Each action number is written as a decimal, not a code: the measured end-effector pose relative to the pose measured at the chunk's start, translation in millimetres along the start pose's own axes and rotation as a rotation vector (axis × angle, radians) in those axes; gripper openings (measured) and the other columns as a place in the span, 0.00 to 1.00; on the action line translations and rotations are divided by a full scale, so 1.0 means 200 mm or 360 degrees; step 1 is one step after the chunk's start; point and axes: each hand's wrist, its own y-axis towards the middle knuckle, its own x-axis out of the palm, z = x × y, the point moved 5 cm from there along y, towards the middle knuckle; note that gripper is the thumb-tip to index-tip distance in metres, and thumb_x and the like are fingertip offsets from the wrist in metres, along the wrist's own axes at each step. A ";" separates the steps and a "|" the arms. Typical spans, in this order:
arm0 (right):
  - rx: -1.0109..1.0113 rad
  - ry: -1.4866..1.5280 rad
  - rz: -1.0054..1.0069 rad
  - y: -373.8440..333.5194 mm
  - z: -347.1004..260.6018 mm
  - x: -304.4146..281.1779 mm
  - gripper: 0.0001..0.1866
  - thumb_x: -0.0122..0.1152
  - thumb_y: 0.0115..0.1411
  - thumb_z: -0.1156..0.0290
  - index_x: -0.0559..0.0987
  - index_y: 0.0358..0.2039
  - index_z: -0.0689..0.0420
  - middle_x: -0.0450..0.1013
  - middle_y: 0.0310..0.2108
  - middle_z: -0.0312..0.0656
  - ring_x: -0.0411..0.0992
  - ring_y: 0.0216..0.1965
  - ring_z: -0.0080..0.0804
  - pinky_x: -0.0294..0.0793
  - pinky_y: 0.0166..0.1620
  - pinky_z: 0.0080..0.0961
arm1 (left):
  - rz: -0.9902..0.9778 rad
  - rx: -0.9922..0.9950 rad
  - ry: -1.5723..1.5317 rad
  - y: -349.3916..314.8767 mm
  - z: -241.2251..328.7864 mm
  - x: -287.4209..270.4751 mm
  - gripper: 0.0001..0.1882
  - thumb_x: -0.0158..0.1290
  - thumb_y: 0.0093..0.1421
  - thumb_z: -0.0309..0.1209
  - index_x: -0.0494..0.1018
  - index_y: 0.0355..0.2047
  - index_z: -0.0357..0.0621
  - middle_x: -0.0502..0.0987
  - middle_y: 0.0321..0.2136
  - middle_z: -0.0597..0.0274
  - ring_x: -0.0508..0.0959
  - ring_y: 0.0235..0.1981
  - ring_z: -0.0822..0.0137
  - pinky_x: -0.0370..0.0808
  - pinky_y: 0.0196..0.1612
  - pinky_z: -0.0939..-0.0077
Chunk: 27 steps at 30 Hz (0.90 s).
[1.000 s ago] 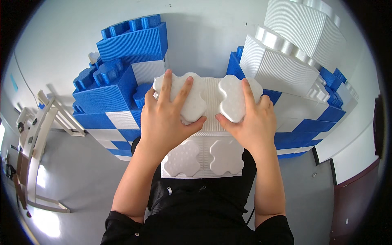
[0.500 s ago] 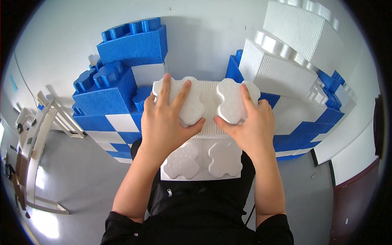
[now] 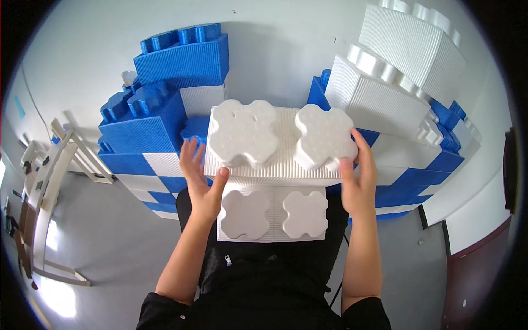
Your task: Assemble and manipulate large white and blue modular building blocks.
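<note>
A white toy building block [image 3: 286,157], large and ribbed, lies crosswise in front of me with two lobed studs on top. Below it, nearer my body, another white block [image 3: 275,214] shows two flatter studs. At the left end of the upper block is my left hand [image 3: 202,179], fingers spread, its thumb by the near left corner. My right hand [image 3: 360,179] rests around the right end, with the thumb at the near corner and the fingers beside the right stud. The undersides of both blocks are hidden.
Stepped stacks of blue blocks [image 3: 140,129] and white blocks [image 3: 379,96] rise on both sides against the pale wall [image 3: 264,60]. A white frame [image 3: 41,209] stands on the grey floor at far left. A dark red door [image 3: 478,280] is at lower right.
Both hands have come off the tops of the studs and moved outward to the block's ends. The upper block appears slightly larger and shifted, its studs now uncovered.
</note>
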 end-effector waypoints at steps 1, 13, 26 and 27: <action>0.0248 0.0531 0.0120 -0.03 0.11 -0.01 0.30 0.59 0.64 0.56 0.69 0.59 0.63 0.71 0.45 0.45 0.71 0.44 0.37 0.69 0.49 0.36 | -0.0091 -0.0163 -0.0224 -0.04 -0.08 0.01 0.48 0.61 0.59 0.38 0.42 0.69 0.39 0.55 0.66 0.44 0.57 0.67 0.53 0.55 0.67 0.57; 0.1265 0.1566 0.0319 -0.37 0.46 0.29 0.45 0.31 0.66 0.33 0.54 0.70 0.58 0.52 0.71 0.43 0.50 0.70 0.41 0.44 0.69 0.45 | -0.0410 -0.0495 0.0508 -0.16 -0.18 0.08 0.57 0.75 0.42 0.40 0.47 0.57 0.25 0.71 0.49 0.35 0.77 0.49 0.49 0.77 0.51 0.64; 0.1153 0.1397 0.0359 -0.37 0.42 0.23 0.41 0.44 0.67 0.40 0.59 0.66 0.63 0.59 0.67 0.48 0.55 0.68 0.39 0.47 0.68 0.40 | -0.0358 -0.0512 0.0644 -0.21 -0.17 0.08 0.52 0.74 0.42 0.41 0.52 0.54 0.23 0.73 0.48 0.34 0.79 0.46 0.45 0.77 0.48 0.61; 0.1166 0.1412 0.0400 -0.37 0.42 0.23 0.41 0.44 0.66 0.41 0.59 0.66 0.63 0.60 0.66 0.48 0.57 0.67 0.39 0.48 0.68 0.39 | -0.0335 -0.0449 0.0654 -0.21 -0.17 0.07 0.50 0.73 0.43 0.40 0.53 0.53 0.24 0.73 0.47 0.34 0.79 0.46 0.45 0.77 0.48 0.61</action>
